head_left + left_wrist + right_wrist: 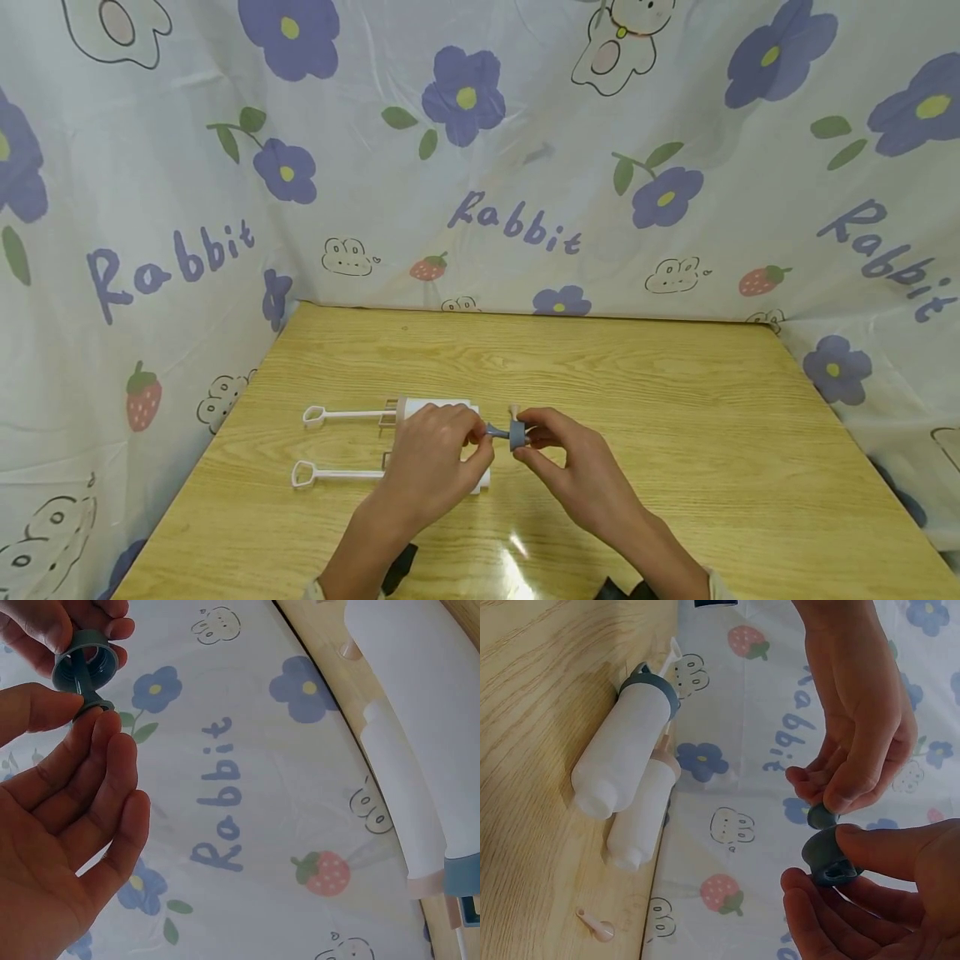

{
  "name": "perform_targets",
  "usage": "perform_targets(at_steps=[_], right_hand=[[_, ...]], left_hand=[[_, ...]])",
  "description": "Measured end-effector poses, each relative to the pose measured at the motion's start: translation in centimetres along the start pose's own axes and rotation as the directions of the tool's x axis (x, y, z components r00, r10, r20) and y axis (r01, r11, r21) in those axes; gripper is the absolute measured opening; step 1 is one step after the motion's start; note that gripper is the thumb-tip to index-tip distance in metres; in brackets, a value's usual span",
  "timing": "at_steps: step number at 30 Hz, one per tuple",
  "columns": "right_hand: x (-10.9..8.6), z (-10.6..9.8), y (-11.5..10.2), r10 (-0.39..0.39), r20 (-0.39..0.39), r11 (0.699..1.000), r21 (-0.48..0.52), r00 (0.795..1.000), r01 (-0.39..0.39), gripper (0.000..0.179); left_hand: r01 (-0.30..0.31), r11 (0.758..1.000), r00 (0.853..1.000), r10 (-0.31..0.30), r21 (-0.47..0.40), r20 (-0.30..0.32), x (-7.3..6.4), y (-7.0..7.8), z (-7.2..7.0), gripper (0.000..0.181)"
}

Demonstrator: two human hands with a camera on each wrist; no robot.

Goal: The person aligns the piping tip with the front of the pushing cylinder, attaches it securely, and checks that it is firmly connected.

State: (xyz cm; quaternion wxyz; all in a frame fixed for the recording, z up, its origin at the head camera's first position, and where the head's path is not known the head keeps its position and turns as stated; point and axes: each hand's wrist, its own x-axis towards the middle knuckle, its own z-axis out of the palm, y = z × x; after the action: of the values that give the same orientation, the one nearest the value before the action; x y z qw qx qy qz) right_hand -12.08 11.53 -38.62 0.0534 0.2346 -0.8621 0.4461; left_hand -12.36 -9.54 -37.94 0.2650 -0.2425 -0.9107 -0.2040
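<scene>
Between my two hands is a blue-grey threaded cap [517, 436] with a narrow stem that ends in a small round tip [822, 817]. My left hand [442, 454] pinches that tip between thumb and fingertips. From the other side, my right hand [573, 458] holds the cap's wide ring by its rim, thumb against fingers. The left wrist view shows the ring's open, ridged inside [106, 664] and the stem running out to the left fingers. Both hands are raised over the table in front of the bottles.
Two white bottles lie on the wooden table [675, 400], one with a blue-grey collar [652, 694], the other a beige one [667, 765]. White rods with loop handles [303, 474] extend left from them. A small beige spout piece [596, 925] rests nearby. Printed cloth [517, 167] hangs around the table.
</scene>
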Motion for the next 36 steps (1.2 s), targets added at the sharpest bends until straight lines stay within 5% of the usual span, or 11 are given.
perform_targets(at_steps=[21,36], right_hand=[[0.08,0.02,0.30,0.001,0.016,0.999,-0.035,1.000,0.000,0.035],[-0.06,0.06,0.39,-0.007,0.041,0.999,-0.033,0.999,0.008,0.037]], left_hand=[[0.018,0.997,0.995,-0.010,-0.073,0.101,-0.04,-0.06,0.13,0.007],[-0.021,0.995,0.996,0.029,-0.102,0.081,-0.11,-0.45,0.18,0.006]])
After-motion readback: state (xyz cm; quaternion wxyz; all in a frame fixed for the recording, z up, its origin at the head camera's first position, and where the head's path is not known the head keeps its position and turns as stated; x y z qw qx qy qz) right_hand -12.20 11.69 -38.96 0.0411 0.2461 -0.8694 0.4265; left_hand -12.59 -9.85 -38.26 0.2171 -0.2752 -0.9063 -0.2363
